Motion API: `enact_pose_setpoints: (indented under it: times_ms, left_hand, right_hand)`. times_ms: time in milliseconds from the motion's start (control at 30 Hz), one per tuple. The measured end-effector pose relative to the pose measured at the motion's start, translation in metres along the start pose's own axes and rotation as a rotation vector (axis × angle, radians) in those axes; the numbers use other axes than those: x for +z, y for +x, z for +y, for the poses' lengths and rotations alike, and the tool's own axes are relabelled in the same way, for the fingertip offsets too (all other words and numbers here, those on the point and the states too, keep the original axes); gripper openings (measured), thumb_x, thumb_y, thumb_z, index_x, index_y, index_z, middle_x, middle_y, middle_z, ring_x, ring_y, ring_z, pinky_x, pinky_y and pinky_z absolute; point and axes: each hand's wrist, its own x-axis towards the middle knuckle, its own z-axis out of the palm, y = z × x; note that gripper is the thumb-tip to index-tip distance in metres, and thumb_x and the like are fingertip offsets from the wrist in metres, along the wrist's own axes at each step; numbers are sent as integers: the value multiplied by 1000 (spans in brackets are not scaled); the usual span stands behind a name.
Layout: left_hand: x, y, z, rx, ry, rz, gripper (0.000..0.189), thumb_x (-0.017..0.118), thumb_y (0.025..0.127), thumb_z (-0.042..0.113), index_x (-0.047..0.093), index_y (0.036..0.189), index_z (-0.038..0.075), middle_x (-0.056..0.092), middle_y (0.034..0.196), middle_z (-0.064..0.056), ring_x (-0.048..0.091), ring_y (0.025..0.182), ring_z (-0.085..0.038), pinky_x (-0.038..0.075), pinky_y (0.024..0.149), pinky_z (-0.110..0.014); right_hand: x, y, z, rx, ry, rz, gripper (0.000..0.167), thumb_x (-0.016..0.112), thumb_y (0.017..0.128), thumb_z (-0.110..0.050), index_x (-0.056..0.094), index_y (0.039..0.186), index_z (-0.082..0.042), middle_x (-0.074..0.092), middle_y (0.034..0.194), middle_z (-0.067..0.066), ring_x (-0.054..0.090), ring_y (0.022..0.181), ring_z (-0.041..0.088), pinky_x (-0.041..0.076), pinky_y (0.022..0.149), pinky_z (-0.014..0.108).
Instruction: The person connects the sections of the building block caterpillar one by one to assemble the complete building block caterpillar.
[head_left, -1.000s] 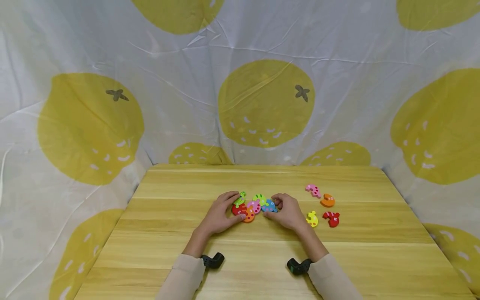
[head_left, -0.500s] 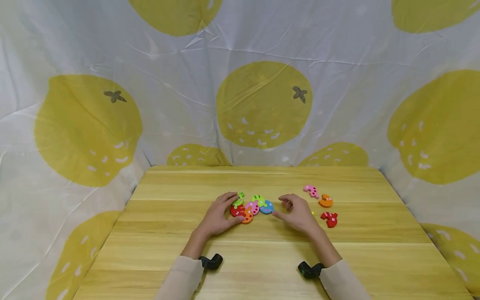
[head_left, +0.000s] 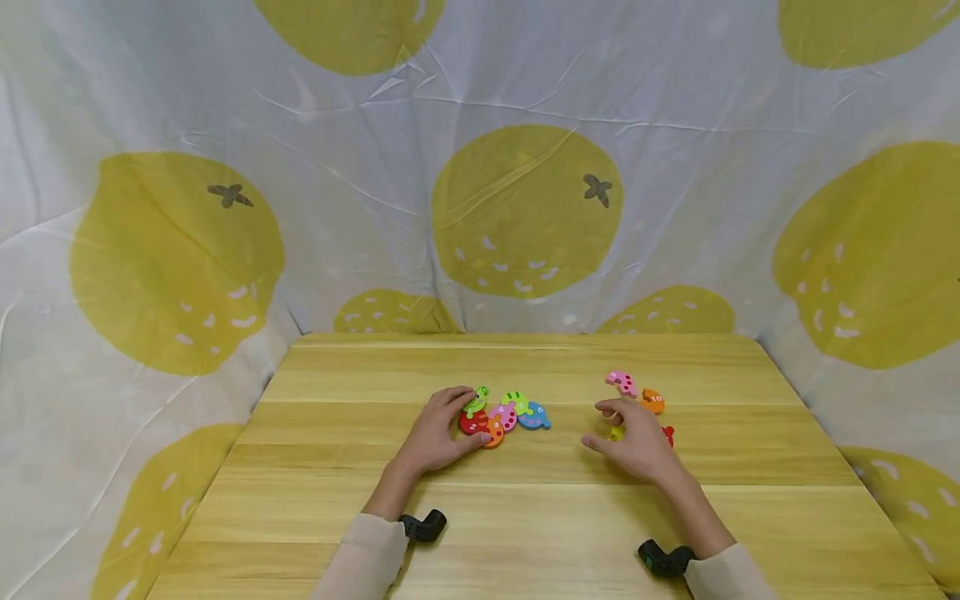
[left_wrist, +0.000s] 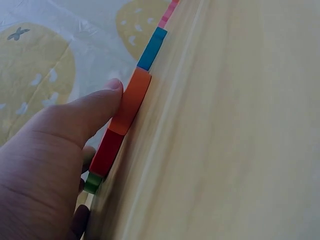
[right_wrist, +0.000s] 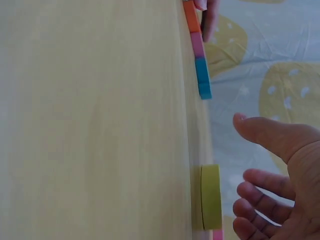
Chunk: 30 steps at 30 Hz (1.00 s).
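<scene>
Joined puzzle pieces make a numbered caterpillar on the table: a green head [head_left: 478, 400], red 2 [head_left: 472, 423], orange 3 [head_left: 493, 433], pink 4, light green [head_left: 514, 401] and blue 6 [head_left: 533, 416] at the right end. My left hand [head_left: 435, 429] holds the head end, its thumb against the orange piece [left_wrist: 131, 105] and its fingers by the green head. To the right, my right hand [head_left: 639, 440] hovers over a yellow puzzle piece [right_wrist: 211, 197], partly hiding it in the head view. Its thumb and fingers are spread apart, with nothing gripped.
Around the right hand lie a pink piece [head_left: 622, 382], an orange 10 piece [head_left: 653, 401] and a red piece [head_left: 668, 436] mostly covered by the hand. The wooden table [head_left: 480, 525] meets a lemon-patterned cloth [head_left: 360, 208] at its back and sides.
My right hand has let go of the blue 6 piece and moved right to the yellow piece. The left hand stays on the caterpillar's head end.
</scene>
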Motion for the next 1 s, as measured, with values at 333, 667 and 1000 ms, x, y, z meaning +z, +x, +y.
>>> enact_pose_setpoints:
  times_ms: [333,667,1000]
  left_hand:
    - [0,1,0,-20,5,-4,81,76,85,58,53,152,17,46,158,-2,37,150,-27,36,121,-54]
    - [1,1,0,-25,3,-9,82,76,85,58,52,152,18,45,158,-2,37,150,-27,36,121,-54]
    - [2,1,-1,-13,11,2,82,75,86,59,52,152,17,45,158,-2,38,150,-27,38,120,-54]
  right_hand:
    - [-12,-17,13,16,-72,47,76,93,72,-45,67,126,2,63,109,14,58,88,23,51,76,39]
    - [-13,-24,14,139,-49,4,66,93,74,-41,65,115,3,69,105,15,66,100,30,56,87,48]
    - [-9,-20,7,134,-68,-18,54,90,79,-39,69,111,0,71,98,9,60,86,20,49,74,33]
